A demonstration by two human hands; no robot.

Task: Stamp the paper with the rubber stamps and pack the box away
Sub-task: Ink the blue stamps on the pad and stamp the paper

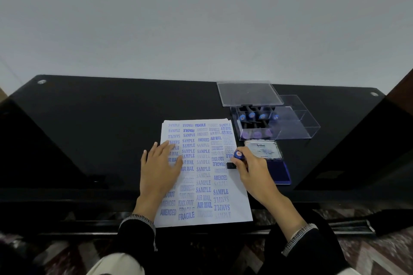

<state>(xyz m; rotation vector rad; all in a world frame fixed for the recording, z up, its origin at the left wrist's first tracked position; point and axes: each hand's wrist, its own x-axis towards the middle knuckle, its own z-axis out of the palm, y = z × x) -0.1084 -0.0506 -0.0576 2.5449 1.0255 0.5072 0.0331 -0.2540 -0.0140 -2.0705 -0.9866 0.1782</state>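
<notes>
A white paper [207,185] covered in several blue stamped words lies on the black table [100,129]. My left hand [159,167] rests flat on the sheet's left side, fingers straight. My right hand [250,169] grips a rubber stamp [238,155] with a blue knob, its black base down on the paper's right edge. To the right lies an open blue ink pad [279,171], its lid showing a white label. Behind it stands a clear plastic box [292,128] with its lid [249,94] up, holding several blue-topped stamps [257,116] in its left half.
The table's front edge runs just below the paper's bottom. A pale wall rises behind the table. Metal fittings [41,81] mark the far corners. Patterned floor [380,252] shows below, and dark sleeves cover both forearms.
</notes>
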